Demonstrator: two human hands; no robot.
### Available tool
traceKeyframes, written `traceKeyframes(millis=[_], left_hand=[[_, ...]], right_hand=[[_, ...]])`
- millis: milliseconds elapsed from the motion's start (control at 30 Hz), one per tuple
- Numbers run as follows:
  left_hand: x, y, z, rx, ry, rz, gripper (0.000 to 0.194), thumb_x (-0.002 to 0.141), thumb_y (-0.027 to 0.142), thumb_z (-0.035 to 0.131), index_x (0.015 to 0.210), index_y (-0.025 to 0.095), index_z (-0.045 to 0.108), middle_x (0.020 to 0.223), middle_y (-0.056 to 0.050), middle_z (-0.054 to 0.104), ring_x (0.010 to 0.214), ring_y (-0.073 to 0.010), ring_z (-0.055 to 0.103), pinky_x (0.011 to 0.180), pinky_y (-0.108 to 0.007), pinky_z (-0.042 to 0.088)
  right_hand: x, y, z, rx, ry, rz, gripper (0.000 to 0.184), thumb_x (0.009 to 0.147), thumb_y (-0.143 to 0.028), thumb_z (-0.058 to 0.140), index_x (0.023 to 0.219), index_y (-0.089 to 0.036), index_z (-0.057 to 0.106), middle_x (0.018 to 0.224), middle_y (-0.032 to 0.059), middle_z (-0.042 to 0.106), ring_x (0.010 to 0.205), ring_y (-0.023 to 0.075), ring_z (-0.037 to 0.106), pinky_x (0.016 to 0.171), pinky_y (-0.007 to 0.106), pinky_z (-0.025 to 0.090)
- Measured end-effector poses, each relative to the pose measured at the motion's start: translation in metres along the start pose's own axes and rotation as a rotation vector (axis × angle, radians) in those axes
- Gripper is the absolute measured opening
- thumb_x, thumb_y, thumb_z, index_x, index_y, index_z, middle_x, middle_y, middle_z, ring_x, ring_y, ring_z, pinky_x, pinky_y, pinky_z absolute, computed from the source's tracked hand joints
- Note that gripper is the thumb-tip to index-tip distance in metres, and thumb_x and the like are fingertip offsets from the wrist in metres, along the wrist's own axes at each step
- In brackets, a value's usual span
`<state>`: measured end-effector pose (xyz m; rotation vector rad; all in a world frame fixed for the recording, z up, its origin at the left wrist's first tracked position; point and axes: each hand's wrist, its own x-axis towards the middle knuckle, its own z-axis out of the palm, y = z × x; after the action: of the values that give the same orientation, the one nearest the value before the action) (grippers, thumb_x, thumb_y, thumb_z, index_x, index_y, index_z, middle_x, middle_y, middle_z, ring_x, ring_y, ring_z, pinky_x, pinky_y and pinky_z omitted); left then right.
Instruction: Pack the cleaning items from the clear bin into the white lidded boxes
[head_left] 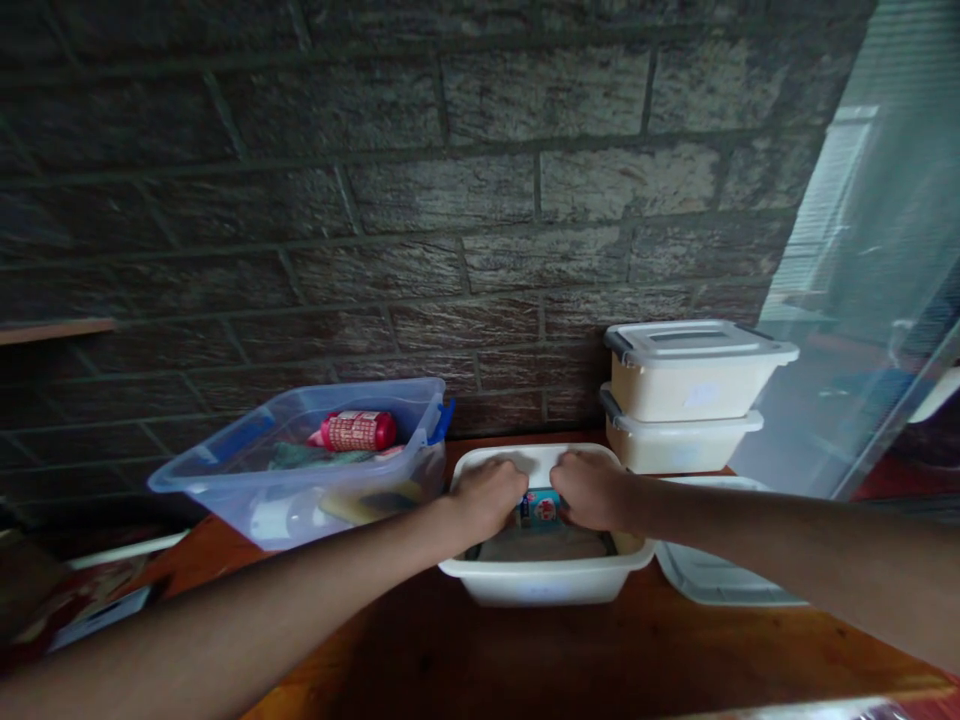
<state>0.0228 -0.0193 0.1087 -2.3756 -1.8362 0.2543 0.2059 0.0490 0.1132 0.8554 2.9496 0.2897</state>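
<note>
Both the left hand [491, 497] and the right hand [592, 490] are down in the open white plastic box [517, 590], with their fingers curled tight. They hold a small blue packet [543, 508], the left hand at one end and the right hand at the other. The packet is inside the box, and it has a red and white picture on its front. Some pale stuff sits in front of it, too dim to name. To the left of the box is a big see-through bluish tub [225, 508]. It holds a pink bottle [356, 431] lying on its side and a green cloth [311, 457]. Just to the right of the box, a white lid [703, 580] lies flat on the brown wooden counter [420, 660]. Behind the box, to the right, are two stacked storage boxes [675, 390], and the top one wears a lid with gray clips. A dark brick wall [487, 190] stands behind the box.
</note>
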Motion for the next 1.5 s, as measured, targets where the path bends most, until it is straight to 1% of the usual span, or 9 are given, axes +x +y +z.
traceKeyframes(millis=[367, 600, 800, 933, 1067, 1167, 1300, 1400, 1500], left_hand=[[-0.002, 0.001, -0.001, -0.013, 0.008, 0.026, 0.023, 0.083, 0.012, 0.063, 0.103, 0.008, 0.073, 0.104, -0.019, 0.073, 0.1, -0.034, 0.071, 0.083, -0.039, 0.058], [-0.003, 0.004, -0.003, -0.012, 0.013, 0.014, 0.023, 0.081, 0.008, 0.061, 0.1, 0.008, 0.074, 0.102, -0.018, 0.074, 0.097, -0.0341, 0.072, 0.082, -0.04, 0.058], [0.001, 0.002, 0.003, -0.04, 0.0, 0.009, 0.02, 0.081, 0.013, 0.066, 0.098, 0.009, 0.075, 0.1, -0.018, 0.074, 0.098, -0.0336, 0.071, 0.081, -0.039, 0.058], [0.0, -0.002, 0.002, -0.062, -0.011, -0.016, 0.023, 0.083, 0.022, 0.071, 0.103, 0.011, 0.073, 0.107, -0.017, 0.073, 0.103, -0.031, 0.07, 0.085, -0.04, 0.057], [-0.001, -0.003, -0.006, -0.054, -0.016, -0.065, 0.029, 0.081, 0.033, 0.075, 0.101, 0.013, 0.072, 0.108, -0.014, 0.073, 0.101, -0.0285, 0.07, 0.085, -0.04, 0.057], [0.0, -0.002, -0.014, -0.048, -0.009, -0.082, 0.03, 0.074, 0.033, 0.08, 0.095, 0.014, 0.074, 0.102, -0.015, 0.074, 0.096, -0.031, 0.072, 0.079, -0.036, 0.058], [-0.001, -0.003, -0.024, -0.078, 0.003, -0.07, 0.025, 0.071, 0.031, 0.08, 0.088, 0.015, 0.075, 0.096, -0.015, 0.075, 0.089, -0.0316, 0.073, 0.071, -0.034, 0.057], [-0.006, -0.008, -0.032, -0.136, 0.022, -0.046, 0.024, 0.072, 0.034, 0.079, 0.087, 0.015, 0.076, 0.088, -0.013, 0.076, 0.082, -0.0303, 0.074, 0.066, -0.034, 0.056], [-0.013, -0.011, -0.041, -0.201, 0.064, -0.02, 0.025, 0.078, 0.042, 0.075, 0.088, 0.018, 0.077, 0.083, -0.01, 0.076, 0.079, -0.0279, 0.074, 0.065, -0.034, 0.055]], right_hand=[[0.004, 0.005, 0.002, 0.023, -0.025, 0.005, 0.027, 0.084, -0.03, 0.066, 0.1, -0.012, 0.077, 0.102, 0.02, 0.076, 0.095, 0.0318, 0.073, 0.08, 0.035, 0.055], [0.004, 0.004, 0.0, 0.019, -0.019, 0.004, 0.023, 0.083, -0.028, 0.067, 0.095, -0.012, 0.078, 0.099, 0.0187, 0.077, 0.096, 0.0315, 0.073, 0.082, 0.035, 0.055], [0.004, 0.004, 0.001, 0.019, -0.022, 0.0, 0.024, 0.084, -0.028, 0.066, 0.096, -0.011, 0.078, 0.1, 0.0194, 0.077, 0.097, 0.0323, 0.073, 0.082, 0.036, 0.055], [0.006, 0.005, 0.002, 0.034, -0.031, 0.0, 0.027, 0.082, -0.03, 0.066, 0.099, -0.011, 0.078, 0.104, 0.0195, 0.077, 0.099, 0.0327, 0.073, 0.082, 0.036, 0.055], [0.007, 0.003, 0.001, 0.055, -0.031, 0.018, 0.031, 0.077, -0.03, 0.07, 0.1, -0.01, 0.077, 0.103, 0.0204, 0.076, 0.095, 0.0329, 0.074, 0.078, 0.035, 0.056], [0.009, 0.002, 0.0, 0.073, -0.021, 0.043, 0.036, 0.075, -0.032, 0.072, 0.103, -0.009, 0.077, 0.104, 0.021, 0.076, 0.094, 0.0334, 0.074, 0.077, 0.035, 0.056], [0.008, 0.004, -0.004, 0.107, -0.007, 0.071, 0.039, 0.077, -0.037, 0.073, 0.105, -0.01, 0.077, 0.105, 0.0207, 0.076, 0.097, 0.0337, 0.074, 0.077, 0.035, 0.056], [0.005, 0.007, -0.011, 0.144, 0.002, 0.069, 0.039, 0.078, -0.043, 0.073, 0.102, -0.013, 0.077, 0.104, 0.0191, 0.076, 0.097, 0.0338, 0.074, 0.075, 0.034, 0.056], [0.003, 0.007, -0.018, 0.172, 0.04, 0.065, 0.034, 0.082, -0.041, 0.07, 0.101, -0.014, 0.077, 0.104, 0.0189, 0.076, 0.096, 0.0335, 0.074, 0.075, 0.034, 0.054]])
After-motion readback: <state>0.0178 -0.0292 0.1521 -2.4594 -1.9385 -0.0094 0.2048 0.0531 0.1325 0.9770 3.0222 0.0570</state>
